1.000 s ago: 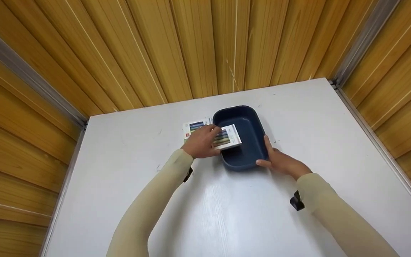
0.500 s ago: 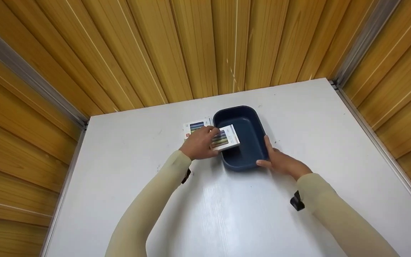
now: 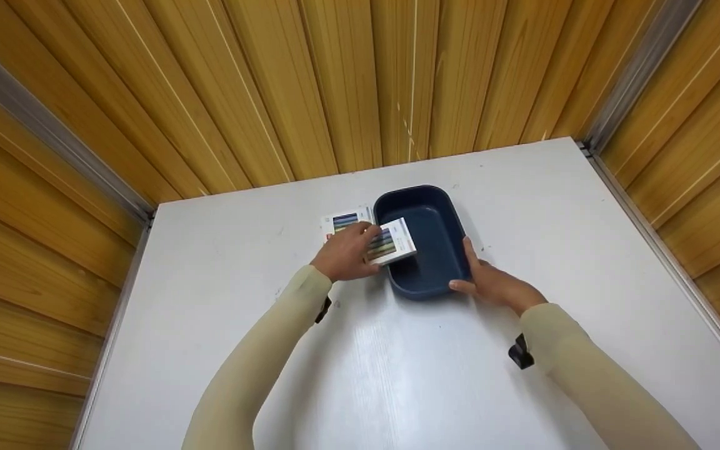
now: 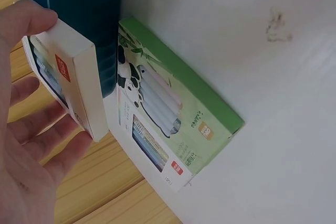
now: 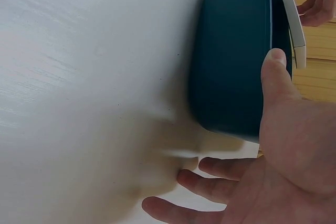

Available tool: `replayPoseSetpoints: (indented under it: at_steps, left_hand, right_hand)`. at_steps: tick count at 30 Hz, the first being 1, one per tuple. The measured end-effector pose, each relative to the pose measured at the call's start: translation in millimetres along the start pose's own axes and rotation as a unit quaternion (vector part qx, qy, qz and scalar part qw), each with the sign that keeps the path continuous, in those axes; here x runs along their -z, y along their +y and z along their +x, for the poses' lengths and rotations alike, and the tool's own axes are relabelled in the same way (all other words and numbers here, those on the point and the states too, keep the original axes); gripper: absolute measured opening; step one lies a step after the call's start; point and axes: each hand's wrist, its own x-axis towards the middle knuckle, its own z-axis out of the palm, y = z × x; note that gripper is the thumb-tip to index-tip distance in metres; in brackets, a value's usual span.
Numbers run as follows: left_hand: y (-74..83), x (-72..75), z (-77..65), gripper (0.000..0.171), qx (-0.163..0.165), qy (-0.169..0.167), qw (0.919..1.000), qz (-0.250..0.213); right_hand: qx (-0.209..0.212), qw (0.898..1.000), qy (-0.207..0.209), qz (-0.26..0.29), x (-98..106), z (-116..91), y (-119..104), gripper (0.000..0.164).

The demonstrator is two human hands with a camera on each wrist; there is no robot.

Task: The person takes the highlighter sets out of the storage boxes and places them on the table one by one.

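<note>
My left hand [image 3: 345, 253] pinches a white box of pens [image 3: 392, 242], thumb on one side and fingertips on the other. The box is tilted over the left rim of a dark blue bin [image 3: 432, 269]; coloured sticks show through its window. In the left wrist view, a green box with a panda print [image 4: 181, 103] lies on the table beside the bin, and another white box with a window [image 4: 152, 148] lies alongside it. My right hand [image 3: 491, 282] is at the bin's right side, thumb resting on the rim [image 5: 270, 19] and the other fingers stretched out straight.
The white table [image 3: 210, 281] carries the bin near its far edge. Wood-patterned panels [image 3: 335, 87] stand behind it and at both sides, with grey metal posts [image 3: 641, 69] at the corners. A black strap end [image 3: 520, 352] hangs from the right sleeve.
The left hand has drawn slightly back to the left with the white box of pens, so less of the box overhangs the bin. The right hand and the bin have stayed still.
</note>
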Motion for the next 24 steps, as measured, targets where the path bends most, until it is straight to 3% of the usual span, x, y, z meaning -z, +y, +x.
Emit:
replayPoseSetpoints:
  at_steps: [14, 24]
  left_hand:
    - [-5.0, -2.1, -4.8, 0.066, 0.001, 0.009, 1.0, -0.001]
    - [-8.2, -1.1, -8.6, 0.066, 0.012, -0.011, 0.9999, -0.004]
  right_hand:
    - [-0.006, 1.0, -0.002, -0.01, -1.5, 2.7, 3.6, 0.1]
    - [-0.005, 1.0, -0.004, -0.003, -1.1, 2.2, 3.1, 0.104]
